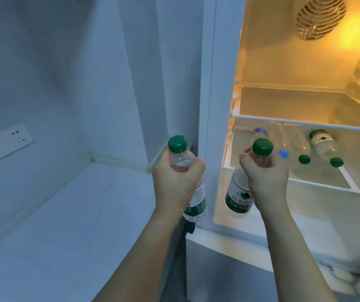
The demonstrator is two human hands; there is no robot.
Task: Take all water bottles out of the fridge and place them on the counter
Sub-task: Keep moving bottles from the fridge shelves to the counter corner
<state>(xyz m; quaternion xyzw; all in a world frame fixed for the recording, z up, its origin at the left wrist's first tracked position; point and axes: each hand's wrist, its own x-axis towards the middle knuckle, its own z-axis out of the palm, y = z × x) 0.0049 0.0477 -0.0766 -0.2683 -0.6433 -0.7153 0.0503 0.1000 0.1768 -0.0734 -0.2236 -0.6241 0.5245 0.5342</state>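
Both fists grip bottles upright by the neck, ready to stand on the counter (70,214): left hand (174,182), right hand (264,177); perhaps three remain in the fridge (305,99).

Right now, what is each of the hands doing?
Left hand: grips a green-capped water bottle.
Right hand: grips another green-capped bottle.

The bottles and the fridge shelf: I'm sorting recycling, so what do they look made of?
Bottles: clear thin plastic by the see-through walls, with glossy green plastic caps and printed film labels. Shelf: looks like clear glass or hard plastic with a white rim; the view cannot settle which.
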